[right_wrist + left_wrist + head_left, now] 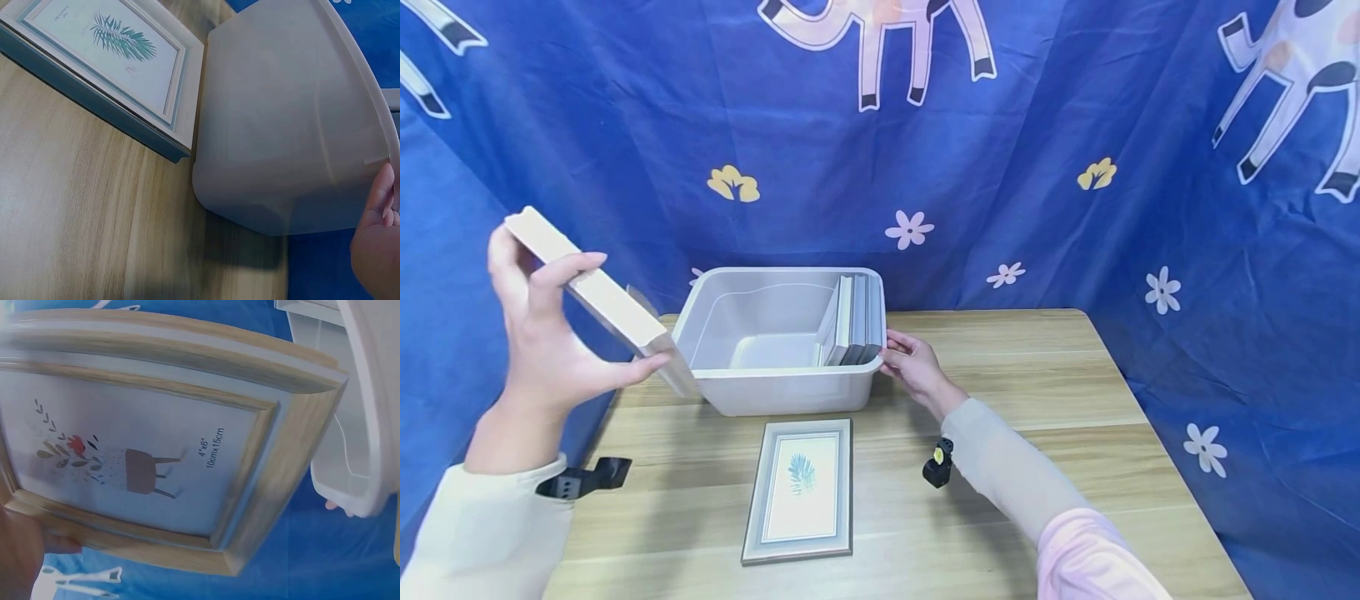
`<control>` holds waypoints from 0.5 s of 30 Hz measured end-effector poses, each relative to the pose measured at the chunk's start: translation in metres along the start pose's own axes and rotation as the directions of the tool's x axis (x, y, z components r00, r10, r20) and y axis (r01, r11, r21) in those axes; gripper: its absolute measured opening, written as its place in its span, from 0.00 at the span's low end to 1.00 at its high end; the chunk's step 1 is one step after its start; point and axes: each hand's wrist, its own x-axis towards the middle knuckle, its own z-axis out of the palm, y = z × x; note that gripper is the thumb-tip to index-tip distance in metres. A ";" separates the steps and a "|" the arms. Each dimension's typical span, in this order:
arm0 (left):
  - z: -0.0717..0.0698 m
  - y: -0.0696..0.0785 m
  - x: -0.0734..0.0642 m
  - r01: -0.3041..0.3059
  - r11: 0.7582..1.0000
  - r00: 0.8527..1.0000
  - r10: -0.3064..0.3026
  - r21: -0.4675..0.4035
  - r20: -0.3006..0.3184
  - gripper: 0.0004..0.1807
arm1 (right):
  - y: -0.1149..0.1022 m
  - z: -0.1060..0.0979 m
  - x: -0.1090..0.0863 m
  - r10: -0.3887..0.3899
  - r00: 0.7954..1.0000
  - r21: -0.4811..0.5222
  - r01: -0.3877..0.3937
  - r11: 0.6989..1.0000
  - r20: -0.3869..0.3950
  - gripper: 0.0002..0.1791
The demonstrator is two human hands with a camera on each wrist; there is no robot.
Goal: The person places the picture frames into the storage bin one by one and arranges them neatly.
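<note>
Item: left hand point(546, 333), raised at the left of the wooden table point(1045, 400), wrist bent back, cream sleeve at the forearm. Fingers and thumb curl round the edges of a light wood-toned rectangular picture frame point(597, 293), held tilted in the air with its lower corner just beside the tub's left rim. The left wrist view shows the frame's face point(156, 444): a small drawing of a stool and sprigs, with a printed size label, and a fingertip under the lower edge.

Item: pale grey translucent plastic tub point(741, 392), right of the held frame, standing on the table. Several grey-edged frames point(850, 321) stand on edge inside it, leaning against its right wall.

Item: right hand point(913, 362), arm stretched forward across the table, sleeve cream turning pink toward the elbow. Its fingers lie fairly straight against the tub's right outer wall near the rim; nothing is clasped. The right wrist view shows the fingertips point(381, 187) touching the rim, the tub wall point(281, 125) filling the frame.

Item: grey-blue and white framed print of a teal leaf point(801, 492), lying flat on the table, face up, just in front of the tub, below and between the two hands, touched by neither.

Item: blue cloth backdrop point(1075, 100) with flowers and animal legs, behind and beside the table
</note>
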 end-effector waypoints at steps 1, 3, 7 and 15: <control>0.003 0.001 0.003 -0.003 1.000 1.000 0.003 -0.013 -0.004 0.54 | 0.000 0.000 0.000 0.000 1.000 0.000 0.000 1.000 0.001 0.27; 0.010 0.005 0.008 -0.010 0.999 1.000 0.010 -0.035 0.001 0.54 | 0.000 0.000 0.000 0.002 1.000 0.001 -0.002 1.000 0.001 0.27; 0.024 0.013 0.017 -0.036 0.996 0.999 0.038 -0.076 0.019 0.52 | -0.001 0.000 -0.001 0.005 1.000 0.007 -0.005 1.000 -0.004 0.28; 0.049 0.013 0.024 -0.082 0.982 0.990 0.100 -0.168 0.104 0.51 | -0.001 -0.001 -0.002 0.006 1.000 0.009 -0.006 1.000 -0.001 0.28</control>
